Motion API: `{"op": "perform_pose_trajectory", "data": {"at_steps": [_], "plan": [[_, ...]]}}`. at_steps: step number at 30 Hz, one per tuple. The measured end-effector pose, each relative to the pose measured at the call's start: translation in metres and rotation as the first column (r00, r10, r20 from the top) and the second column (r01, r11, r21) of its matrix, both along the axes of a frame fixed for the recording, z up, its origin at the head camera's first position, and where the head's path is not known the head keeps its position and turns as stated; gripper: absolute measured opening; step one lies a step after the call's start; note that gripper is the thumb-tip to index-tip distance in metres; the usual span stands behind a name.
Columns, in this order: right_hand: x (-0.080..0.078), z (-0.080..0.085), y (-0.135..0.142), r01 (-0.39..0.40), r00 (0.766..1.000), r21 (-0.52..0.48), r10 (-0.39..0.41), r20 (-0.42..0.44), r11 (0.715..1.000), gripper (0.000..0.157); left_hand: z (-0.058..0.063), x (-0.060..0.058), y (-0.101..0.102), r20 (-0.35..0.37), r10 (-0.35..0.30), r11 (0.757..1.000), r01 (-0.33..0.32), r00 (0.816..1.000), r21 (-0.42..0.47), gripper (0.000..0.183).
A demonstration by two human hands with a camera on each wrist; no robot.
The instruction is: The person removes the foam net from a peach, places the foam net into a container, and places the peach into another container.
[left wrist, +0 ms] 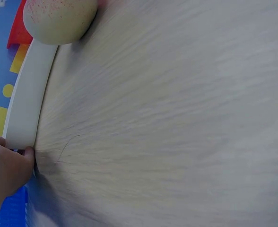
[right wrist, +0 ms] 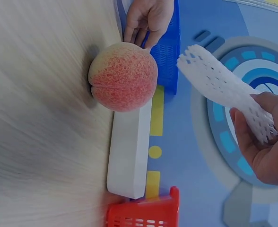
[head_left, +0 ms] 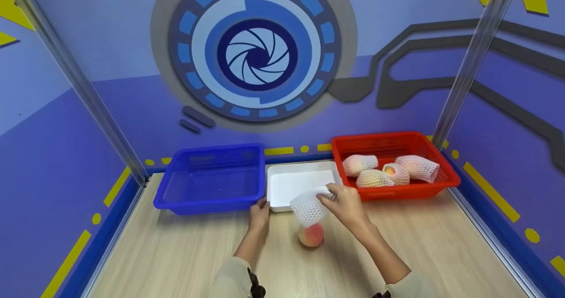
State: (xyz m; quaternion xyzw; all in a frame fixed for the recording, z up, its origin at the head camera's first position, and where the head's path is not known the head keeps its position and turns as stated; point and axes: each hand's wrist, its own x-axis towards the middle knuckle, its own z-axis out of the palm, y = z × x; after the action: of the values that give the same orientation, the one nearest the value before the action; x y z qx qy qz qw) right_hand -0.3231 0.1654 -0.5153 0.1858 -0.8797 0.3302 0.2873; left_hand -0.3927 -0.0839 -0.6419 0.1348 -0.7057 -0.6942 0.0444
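Observation:
My right hand (head_left: 346, 205) pinches a white foam fruit net (head_left: 309, 207) by one end, held up above the table. The net looks empty in the right wrist view, a limp mesh tube (right wrist: 219, 80). Just below it a bare peach (head_left: 311, 235), red and pale yellow, sits on the wooden table in front of the white tray (head_left: 287, 209). At that tray's near left corner is my left hand (head_left: 259, 216), thumb and fingers gripping the corner. In the left wrist view the thumb (left wrist: 29, 158) lies against the end of the tray wall.
A blue basket (head_left: 212, 207) stands left of the tray, with nothing in it. To the right, a red basket (head_left: 397, 193) holds several peaches in foam nets (head_left: 374, 179). Printed wall panels (head_left: 304, 139) close off the back and both sides of the table (head_left: 176, 254).

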Motion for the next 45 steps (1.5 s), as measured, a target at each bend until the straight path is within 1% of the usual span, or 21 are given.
{"op": "perform_pose_trajectory", "data": {"at_steps": [1, 5, 8, 9, 12, 16, 17, 20, 23, 24, 27, 31, 35, 38, 40, 45], "plan": [[-0.001, 0.000, 0.001, 0.008, 1.000, -0.006, -0.008, -0.009, 1.000, 0.028, 0.000, 0.000, 0.000, 0.003, 0.001, 1.000, -0.001, 1.000, -0.014, 0.038], [-0.003, -0.003, 0.003, 0.021, 0.999, -0.017, -0.022, -0.047, 1.000, 0.031, -0.001, 0.000, 0.000, 0.011, -0.002, 1.000, 0.002, 1.000, 0.008, 0.039], [-0.006, -0.006, 0.004, 0.039, 0.998, -0.038, -0.041, -0.050, 0.999, 0.033, 0.000, 0.001, 0.000, 0.010, 0.001, 1.000, -0.001, 1.000, 0.011, 0.039], [-0.007, -0.007, 0.004, 0.048, 0.998, -0.050, -0.050, -0.045, 0.998, 0.033, 0.000, 0.001, 0.000, 0.011, 0.001, 1.000, -0.001, 1.000, 0.010, 0.039], [-0.010, -0.010, 0.006, 0.077, 0.997, -0.094, -0.079, -0.019, 0.993, 0.026, 0.000, 0.000, 0.001, 0.023, 0.007, 1.000, -0.007, 1.000, 0.002, 0.039], [-0.015, -0.014, 0.007, 0.086, 0.996, -0.158, -0.084, 0.020, 0.984, 0.009, 0.000, 0.000, 0.002, 0.015, 0.009, 1.000, -0.009, 1.000, 0.010, 0.038], [-0.017, -0.016, 0.008, 0.082, 0.996, -0.175, -0.078, 0.031, 0.981, 0.011, 0.000, -0.001, 0.002, 0.012, 0.010, 1.000, -0.010, 1.000, 0.019, 0.037], [-0.021, -0.019, 0.008, 0.076, 0.997, -0.209, -0.067, 0.050, 0.975, 0.022, 0.000, 0.000, 0.002, 0.010, 0.007, 0.999, -0.007, 1.000, 0.047, 0.037], [-0.026, -0.022, 0.007, 0.082, 0.996, -0.228, -0.069, 0.062, 0.970, 0.025, 0.000, 0.000, 0.002, 0.006, 0.001, 0.999, -0.002, 1.000, 0.055, 0.038], [-0.028, -0.023, 0.007, 0.087, 0.995, -0.228, -0.075, 0.063, 0.970, 0.024, -0.001, 0.000, 0.002, 0.003, 0.001, 0.999, -0.001, 1.000, 0.054, 0.038], [-0.033, -0.024, 0.006, 0.104, 0.993, -0.235, -0.089, 0.074, 0.966, 0.022, -0.002, -0.001, 0.002, -0.022, 0.003, 1.000, -0.002, 1.000, 0.008, 0.036], [-0.040, -0.023, 0.006, 0.128, 0.988, -0.249, -0.101, 0.118, 0.960, 0.018, -0.003, -0.002, 0.003, -0.037, 0.010, 1.000, -0.010, 0.999, -0.012, 0.035], [-0.049, -0.019, 0.008, 0.162, 0.980, -0.263, -0.124, 0.156, 0.951, 0.012, -0.003, -0.002, 0.004, -0.035, 0.010, 0.999, -0.009, 0.999, 0.032, 0.035], [-0.056, -0.016, 0.010, 0.173, 0.977, -0.266, -0.131, 0.166, 0.948, 0.024, -0.004, -0.002, 0.004, -0.042, 0.016, 0.999, -0.014, 0.999, 0.041, 0.034], [-0.061, -0.015, 0.010, 0.166, 0.977, -0.269, -0.122, 0.173, 0.949, 0.032, -0.005, -0.001, 0.003, -0.048, 0.017, 0.999, -0.015, 0.999, 0.036, 0.034], [-0.067, -0.014, 0.009, 0.156, 0.976, -0.299, -0.102, 0.191, 0.941, 0.040, -0.004, -0.001, 0.001, -0.052, 0.011, 1.000, -0.010, 0.999, 0.019, 0.035]]}}
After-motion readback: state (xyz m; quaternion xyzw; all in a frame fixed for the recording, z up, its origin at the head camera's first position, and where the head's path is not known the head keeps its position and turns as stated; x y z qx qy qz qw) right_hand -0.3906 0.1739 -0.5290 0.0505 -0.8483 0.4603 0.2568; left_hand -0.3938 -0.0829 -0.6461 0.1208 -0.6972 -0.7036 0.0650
